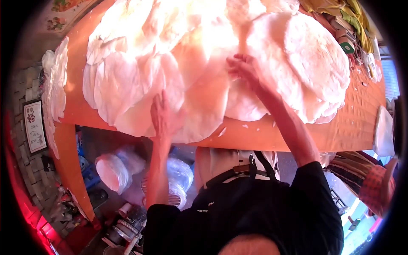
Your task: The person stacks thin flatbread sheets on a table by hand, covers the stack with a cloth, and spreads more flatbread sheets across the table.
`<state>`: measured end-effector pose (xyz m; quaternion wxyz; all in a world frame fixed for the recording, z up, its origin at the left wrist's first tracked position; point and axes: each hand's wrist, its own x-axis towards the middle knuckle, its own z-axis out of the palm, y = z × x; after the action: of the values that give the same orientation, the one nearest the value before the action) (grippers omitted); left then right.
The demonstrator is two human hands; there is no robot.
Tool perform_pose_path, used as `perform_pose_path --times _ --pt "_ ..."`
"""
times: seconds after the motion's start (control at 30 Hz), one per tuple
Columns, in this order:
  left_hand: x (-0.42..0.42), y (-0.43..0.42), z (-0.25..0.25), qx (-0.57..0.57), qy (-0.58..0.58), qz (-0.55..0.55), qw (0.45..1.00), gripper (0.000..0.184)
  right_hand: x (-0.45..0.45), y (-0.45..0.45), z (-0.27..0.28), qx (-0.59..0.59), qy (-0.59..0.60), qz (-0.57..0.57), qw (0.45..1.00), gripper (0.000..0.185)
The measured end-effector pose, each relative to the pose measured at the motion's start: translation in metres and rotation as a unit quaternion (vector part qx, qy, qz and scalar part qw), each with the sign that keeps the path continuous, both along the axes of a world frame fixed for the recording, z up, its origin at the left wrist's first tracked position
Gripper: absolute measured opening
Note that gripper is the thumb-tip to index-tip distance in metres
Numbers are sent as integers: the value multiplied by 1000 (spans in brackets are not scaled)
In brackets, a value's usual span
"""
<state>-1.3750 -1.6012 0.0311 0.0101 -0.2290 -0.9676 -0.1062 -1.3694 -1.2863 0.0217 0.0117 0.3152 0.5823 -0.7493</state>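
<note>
Thin, pale round sheets, like flatbread or rolled dough, overlap in a broad spread on the orange table (pixel 263 135). My left hand (pixel 163 117) lies over a near sheet (pixel 199 117) with its fingers stretched out; it is slightly blurred. Farther in, my right hand (pixel 244 70) is over the middle of the spread, its fingers curled together. Whatever those fingertips hold, if anything, I cannot make out. To the right of it lies a stack of round sheets (pixel 316 55). Bright glare washes out the far sheets (pixel 204 25).
More pale sheets (pixel 55 85) hang at the left. Clear-wrapped bundles (pixel 114 172) sit below the table. Yellow cloth (pixel 357 17) and clutter lie at the far right. A person's checked sleeve (pixel 374 189) shows at the right edge. Small scraps (pixel 222 132) dot the table's front edge.
</note>
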Motion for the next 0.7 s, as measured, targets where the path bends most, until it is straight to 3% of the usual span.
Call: perform_pose_path --times 0.07,0.1,0.2,0.23,0.3,0.37,0.4,0.47,0.53,0.6,0.67,0.7 --pt "-2 -2 -1 24 -14 -16 1000 88 -28 -7 17 123 -41 25 991 38" --pt "-3 -10 -7 30 6 -33 999 86 -34 -7 15 53 -50 34 997 36" --pt "-9 -28 0 29 23 -25 999 78 -44 -25 42 7 -68 31 997 36" --pt "-14 -32 3 60 20 -21 998 72 -49 -28 34 -21 -54 35 998 33" --pt "-20 -43 12 118 9 -17 993 62 -54 -51 24 61 -24 9 998 31" --pt "-26 -58 28 120 -29 33 992 48 -57 -63 20 125 -21 -3 992 32" --pt "-29 -64 42 120 -47 60 990 43 -62 -72 2 167 4 -64 984 30" --pt "-38 -74 82 98 -80 103 987 39 -64 -75 -18 184 110 -96 972 26" --pt "-51 -95 98 121 87 -10 989 40 -66 -78 11 161 154 -81 971 27" --pt "-41 -84 142 90 16 73 993 36 -53 -69 74 129 178 -53 974 37" --pt "-31 -82 162 99 60 47 992 34 -36 -50 123 126 182 -61 973 43" --pt "-28 -81 168 104 56 38 992 34 -18 -31 140 102 186 -79 974 35"
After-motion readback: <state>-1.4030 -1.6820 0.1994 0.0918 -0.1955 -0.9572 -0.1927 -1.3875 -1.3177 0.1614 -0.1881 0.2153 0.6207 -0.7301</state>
